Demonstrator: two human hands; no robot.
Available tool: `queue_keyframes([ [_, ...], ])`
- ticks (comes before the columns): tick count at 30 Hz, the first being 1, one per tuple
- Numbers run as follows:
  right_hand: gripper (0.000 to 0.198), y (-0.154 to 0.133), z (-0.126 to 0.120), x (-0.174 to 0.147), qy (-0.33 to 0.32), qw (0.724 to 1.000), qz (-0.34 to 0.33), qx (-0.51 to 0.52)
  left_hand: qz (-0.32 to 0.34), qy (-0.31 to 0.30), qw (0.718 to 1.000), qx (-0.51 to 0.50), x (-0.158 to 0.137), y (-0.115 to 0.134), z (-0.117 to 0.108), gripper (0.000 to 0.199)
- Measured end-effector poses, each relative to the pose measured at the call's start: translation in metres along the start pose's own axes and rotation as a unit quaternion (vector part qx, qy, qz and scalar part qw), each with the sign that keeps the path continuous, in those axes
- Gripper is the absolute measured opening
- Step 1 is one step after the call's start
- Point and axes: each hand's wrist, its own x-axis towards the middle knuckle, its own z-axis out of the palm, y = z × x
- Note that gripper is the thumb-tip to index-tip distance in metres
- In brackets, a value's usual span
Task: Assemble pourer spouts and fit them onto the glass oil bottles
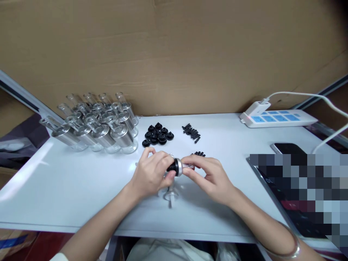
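Left hand [152, 172] is gripping black ribbed stopper [171, 168] with silver metal collar [178, 167] above white tabletop [81, 192]; right hand [212, 177] is pinching shiny tip [188, 166]. Probably feeling light, rubbery part yielding, metal slippery; collar offering firmest hold.

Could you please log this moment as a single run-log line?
left hand: holding black-and-silver fitting | right hand: pinching its metal end | table left: bottles | beyond hands: round black parts, black strips
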Motion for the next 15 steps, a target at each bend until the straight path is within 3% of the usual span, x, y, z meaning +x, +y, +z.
queue_keyframes([
  [2, 0.022, -0.0016, -0.0026, 0.0004, -0.047, 0.982, 0.126, 0.129, 0.033, 0.003, 0.999, 0.025, 0.0010, 0.0000, -0.0006, 0.022],
  [3, 0.027, -0.0016, -0.0036, 0.0007, -0.084, 0.959, 0.177, 0.204, 0.046, 0.000, 0.998, 0.032, 0.0016, 0.0002, -0.0007, 0.022],
  [6, 0.036, 0.0013, -0.0036, 0.0009, -0.205, 0.849, 0.266, 0.408, 0.070, -0.013, 0.997, 0.031, 0.0028, 0.0009, -0.0003, 0.027],
  [8, 0.038, 0.0038, -0.0017, 0.0001, -0.244, 0.800, 0.281, 0.469, 0.068, -0.017, 0.997, 0.024, 0.0030, 0.0016, 0.0001, 0.034],
  [9, 0.038, 0.0046, -0.0005, -0.0006, -0.249, 0.794, 0.281, 0.477, 0.063, -0.016, 0.998, 0.023, 0.0031, 0.0020, 0.0001, 0.037],
  [11, 0.037, 0.0047, 0.0014, -0.0019, -0.252, 0.808, 0.267, 0.461, 0.052, -0.011, 0.998, 0.028, 0.0032, 0.0026, -0.0003, 0.041],
  [15, 0.035, -0.0013, 0.0015, -0.0021, -0.247, 0.881, 0.222, 0.337, 0.046, -0.002, 0.997, 0.054, 0.0040, 0.0028, -0.0025, 0.043],
])
